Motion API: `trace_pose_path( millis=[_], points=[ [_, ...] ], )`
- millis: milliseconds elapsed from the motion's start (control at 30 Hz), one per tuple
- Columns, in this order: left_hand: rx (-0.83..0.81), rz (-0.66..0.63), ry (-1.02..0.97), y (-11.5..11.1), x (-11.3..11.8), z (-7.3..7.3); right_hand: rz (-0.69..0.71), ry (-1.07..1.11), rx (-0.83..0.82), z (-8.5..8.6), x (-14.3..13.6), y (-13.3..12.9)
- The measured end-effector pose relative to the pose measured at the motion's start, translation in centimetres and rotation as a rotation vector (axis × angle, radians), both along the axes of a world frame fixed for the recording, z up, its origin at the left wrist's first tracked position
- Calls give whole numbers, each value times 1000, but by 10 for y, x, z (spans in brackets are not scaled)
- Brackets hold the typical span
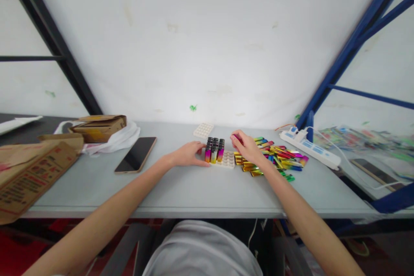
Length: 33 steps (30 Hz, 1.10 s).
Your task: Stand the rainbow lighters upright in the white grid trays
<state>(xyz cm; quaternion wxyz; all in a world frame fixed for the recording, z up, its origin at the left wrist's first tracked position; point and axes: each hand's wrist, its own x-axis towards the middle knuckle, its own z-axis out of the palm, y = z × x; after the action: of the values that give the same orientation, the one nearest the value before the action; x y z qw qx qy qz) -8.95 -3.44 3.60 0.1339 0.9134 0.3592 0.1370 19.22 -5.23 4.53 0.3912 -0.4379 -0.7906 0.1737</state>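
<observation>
Several shiny colour-gradient lighters (214, 154) with black tops stand upright in rows in the left part of a cream holed tray (228, 160). The tray's right part shows bare holes. My left hand (189, 154) curves around the left end of the tray, thumb and fingers apart, against or very near the lighters. Above the pile on the right, my right hand (247, 146) pinches a purple-red lighter (237, 137), mostly hidden by the fingers. Under and beside that hand lies a loose heap of gold, green, red and blue metallic lighters (281, 157).
Another cream holed tray (203, 130) lies near the wall. To the left are a phone (136, 155), a white plastic bag (124, 138) and cardboard boxes (42, 172). A white power strip (310, 148) with cables borders the pile at right, near a blue metal frame (343, 60).
</observation>
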Motion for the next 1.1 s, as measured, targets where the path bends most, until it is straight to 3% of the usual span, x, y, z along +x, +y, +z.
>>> trace_pose_path(
  millis=[200,433,733,933,1100],
  points=[
    [-8,5,-24,2,-1,-3,105,-17,199,18,0,-12],
    [-35,17,-26,0,0,-1,182,-35,-24,15,-12,-24],
    [-36,19,-38,1,-1,-2,219,-99,22,9,-15,-20],
    [-28,34,-18,-1,0,0,281,-97,-61,5,-16,-19],
    [-41,30,-10,-1,0,1,205,-31,-19,12,-9,-19]
  ],
)
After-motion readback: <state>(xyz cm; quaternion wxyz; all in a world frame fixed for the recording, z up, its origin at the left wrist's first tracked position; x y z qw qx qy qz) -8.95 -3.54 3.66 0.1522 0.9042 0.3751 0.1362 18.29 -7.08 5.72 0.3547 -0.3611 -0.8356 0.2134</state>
